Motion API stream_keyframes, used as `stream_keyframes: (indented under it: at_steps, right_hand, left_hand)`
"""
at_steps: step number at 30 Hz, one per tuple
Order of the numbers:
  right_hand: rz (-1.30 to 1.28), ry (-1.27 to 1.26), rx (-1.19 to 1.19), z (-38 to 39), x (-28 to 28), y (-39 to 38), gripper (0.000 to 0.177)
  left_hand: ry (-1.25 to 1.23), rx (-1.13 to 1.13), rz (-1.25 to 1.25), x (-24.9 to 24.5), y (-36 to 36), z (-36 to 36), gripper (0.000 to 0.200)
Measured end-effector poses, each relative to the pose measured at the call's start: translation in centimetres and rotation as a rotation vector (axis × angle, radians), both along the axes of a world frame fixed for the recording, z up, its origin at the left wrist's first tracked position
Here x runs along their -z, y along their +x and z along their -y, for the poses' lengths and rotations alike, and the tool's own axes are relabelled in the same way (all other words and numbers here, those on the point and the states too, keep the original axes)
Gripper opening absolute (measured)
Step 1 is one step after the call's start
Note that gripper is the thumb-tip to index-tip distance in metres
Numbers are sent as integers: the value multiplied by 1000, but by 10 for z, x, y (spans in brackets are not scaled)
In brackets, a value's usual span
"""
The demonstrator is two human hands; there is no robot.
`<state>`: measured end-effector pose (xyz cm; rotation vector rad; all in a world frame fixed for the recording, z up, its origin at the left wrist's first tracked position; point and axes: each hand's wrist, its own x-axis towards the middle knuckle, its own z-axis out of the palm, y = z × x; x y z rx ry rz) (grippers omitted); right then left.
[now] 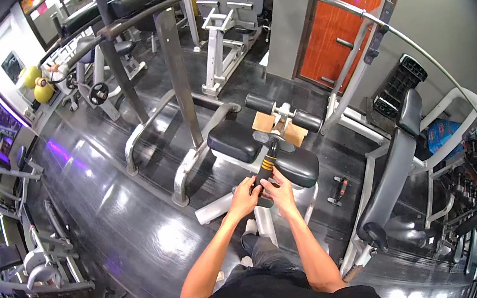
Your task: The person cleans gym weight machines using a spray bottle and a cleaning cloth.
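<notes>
My left hand [244, 197] and my right hand [279, 192] are close together, fingers closed around the lower part of a black tool-like handle with yellow bands [268, 162]. The handle points away from me, over a gap between two black padded seats, the left pad [233, 140] and the right pad [297, 166]. Its far end meets a dark grey part, and I cannot make out whether they are joined. Beyond it, tan flat pieces [263, 122] sit beside black foam rollers [308, 121] on the bench frame.
On the floor to the right lies a black and orange tool-like object [339, 190]. A padded incline bench [388, 180] stands farther right, with a barbell [412, 42] above. Steel rack legs [180, 78] rise ahead on the left. A wooden door [346, 6] is at the back.
</notes>
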<state>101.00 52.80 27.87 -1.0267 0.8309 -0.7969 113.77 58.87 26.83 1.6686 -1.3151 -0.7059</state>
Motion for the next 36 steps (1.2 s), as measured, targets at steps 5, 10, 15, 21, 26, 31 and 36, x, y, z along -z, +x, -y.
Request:
stream_keyframes:
  at_steps: [5,10,15,21,26,31,36]
  right_hand:
    - [-86,36,54,42,26,32,62]
    - [-126,49,61,73,58,49,60]
    - [-136,84,53,95,88,55,61]
    - [-92,178,3,112,109,54,60]
    - [-200,238,71,111,118,59,55]
    - [-238,238,37,111,113,57,49]
    - [-225,218,4,116,126,55,54]
  left_hand:
    - [58,29,-90,26,29,45,35]
    - [83,10,-56,52,44,74,38]
    - [191,2,-100,80,50,98,42]
    - [218,17,-73,110,53,113,41]
    - [253,19,-58,117,54,115,42]
    - [276,3,-89,114,51,116,42]
    - [298,-23,-114,118,49,116,44]
